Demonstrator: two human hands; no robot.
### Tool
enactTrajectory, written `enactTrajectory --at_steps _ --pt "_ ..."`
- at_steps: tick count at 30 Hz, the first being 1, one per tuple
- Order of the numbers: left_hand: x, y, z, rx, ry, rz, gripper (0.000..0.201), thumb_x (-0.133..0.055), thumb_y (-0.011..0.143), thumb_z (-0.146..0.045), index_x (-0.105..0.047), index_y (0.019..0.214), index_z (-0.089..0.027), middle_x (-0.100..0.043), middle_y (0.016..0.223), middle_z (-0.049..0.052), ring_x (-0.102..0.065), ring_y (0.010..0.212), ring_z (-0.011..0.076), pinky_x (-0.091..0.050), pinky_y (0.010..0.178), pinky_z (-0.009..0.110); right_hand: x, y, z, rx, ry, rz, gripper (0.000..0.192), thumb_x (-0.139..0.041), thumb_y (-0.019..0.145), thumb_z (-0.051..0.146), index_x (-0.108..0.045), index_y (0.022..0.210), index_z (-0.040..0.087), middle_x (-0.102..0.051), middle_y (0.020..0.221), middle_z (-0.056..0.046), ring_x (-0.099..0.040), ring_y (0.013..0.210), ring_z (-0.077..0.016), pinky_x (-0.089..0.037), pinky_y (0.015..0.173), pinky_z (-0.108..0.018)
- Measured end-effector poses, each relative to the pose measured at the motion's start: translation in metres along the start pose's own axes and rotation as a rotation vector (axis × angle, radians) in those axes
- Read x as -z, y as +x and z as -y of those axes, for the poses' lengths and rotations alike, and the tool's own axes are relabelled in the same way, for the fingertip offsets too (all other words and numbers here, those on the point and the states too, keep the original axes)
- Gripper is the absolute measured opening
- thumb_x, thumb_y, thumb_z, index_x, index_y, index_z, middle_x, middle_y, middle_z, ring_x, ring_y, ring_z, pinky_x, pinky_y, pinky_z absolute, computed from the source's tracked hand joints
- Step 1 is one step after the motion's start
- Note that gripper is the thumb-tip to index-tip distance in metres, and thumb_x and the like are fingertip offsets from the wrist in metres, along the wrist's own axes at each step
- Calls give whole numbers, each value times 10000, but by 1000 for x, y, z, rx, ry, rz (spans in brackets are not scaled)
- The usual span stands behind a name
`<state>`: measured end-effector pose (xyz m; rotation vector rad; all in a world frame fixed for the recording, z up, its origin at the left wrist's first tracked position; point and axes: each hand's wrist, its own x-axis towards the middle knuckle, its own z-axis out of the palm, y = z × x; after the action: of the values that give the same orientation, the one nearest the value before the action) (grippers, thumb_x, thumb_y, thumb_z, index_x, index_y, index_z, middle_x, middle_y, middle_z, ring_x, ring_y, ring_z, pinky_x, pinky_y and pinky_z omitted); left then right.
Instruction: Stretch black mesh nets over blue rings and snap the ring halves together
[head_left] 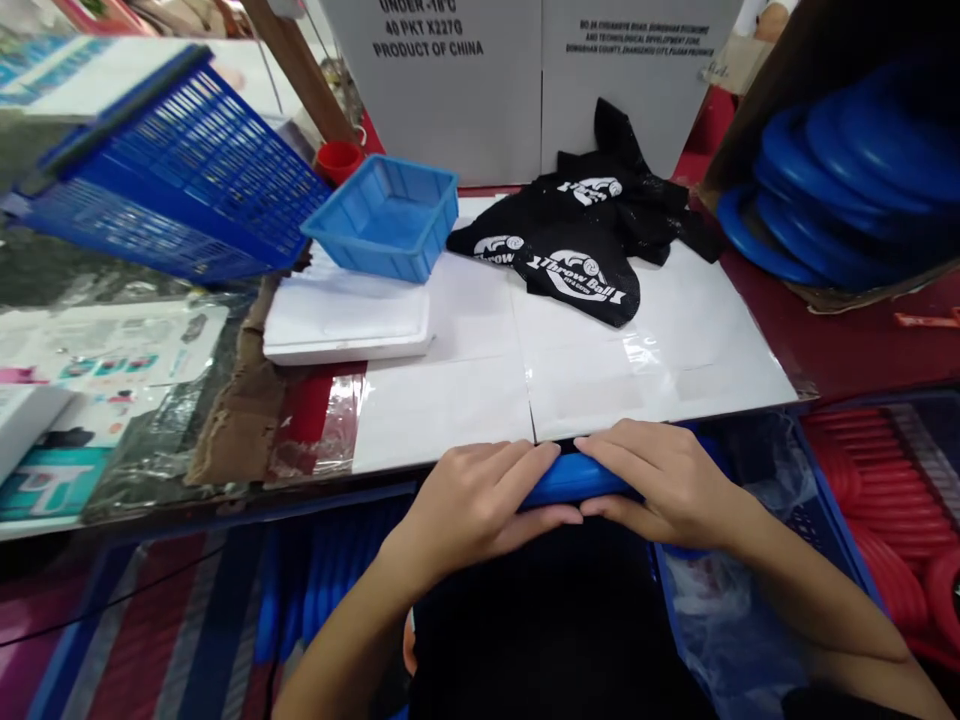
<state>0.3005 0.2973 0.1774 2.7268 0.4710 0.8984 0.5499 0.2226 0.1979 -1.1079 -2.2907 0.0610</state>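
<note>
At nine o'clock, printed leaflets (112, 350) under clear film, with a torn piece of brown cardboard (240, 420) just beside them. At ten o'clock, a large blue mesh basket (172, 165), tilted, its open side turned away. Right of it, toward eleven o'clock, a small red cup (339, 158) and a light blue tray (386, 215) resting partly on a white foam slab (349, 320).

At six o'clock, close to the near edge of the white table sheet (525, 380), left hand (476, 505) curled around the left end of a blue disc (574, 478), fingers over the top, thumb beneath. Right hand (667, 480) closed on the same disc from the other side, fingers draped over its upper edge, thumb tucked under; fingertips of both hands nearly meeting in the middle. Disc held on edge, mostly hidden by the fingers, above a dark lap.

At twelve o'clock, two white cartons (525, 80) standing side by side. Just in front, toward one o'clock, a heap of black printed bags (585, 250) lying on the sheet. At two o'clock, a stack of blue discs (825, 190) leaning inside a cardboard box. At four o'clock, a row of red discs (877, 520) on edge in a blue crate, with crumpled clear plastic (735, 600) near the right forearm.
</note>
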Motion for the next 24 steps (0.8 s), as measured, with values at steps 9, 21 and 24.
enactTrajectory --at_steps 9,21,24 --pt "9 -14 -5 81 -242 17 472 -635 1078 -453 -629 1431 -141 -823 1061 138 -811 889 251 -673 770 348 9 -4 8 0 32 39 404 -645 1072 406 -667 1355 118 -823 1031 -142 -796 884 -261 -665 759 -377" --pt "8 -20 -5 83 -392 -106 415 -714 1039 -379 -692 1390 -160 -845 1117 131 -837 960 249 -686 860 322 24 2 12 -20 -3 172 451 -605 1086 466 -646 1375 123 -806 1005 -134 -774 837 -253 -647 722 -363" --pt "9 -18 -9 117 -398 -113 415 -721 1032 -364 -697 1400 -174 -844 1125 121 -836 965 252 -687 853 331 26 5 17 -40 35 175 393 -603 1089 433 -656 1335 131 -810 1064 -143 -782 905 -262 -646 767 -366"
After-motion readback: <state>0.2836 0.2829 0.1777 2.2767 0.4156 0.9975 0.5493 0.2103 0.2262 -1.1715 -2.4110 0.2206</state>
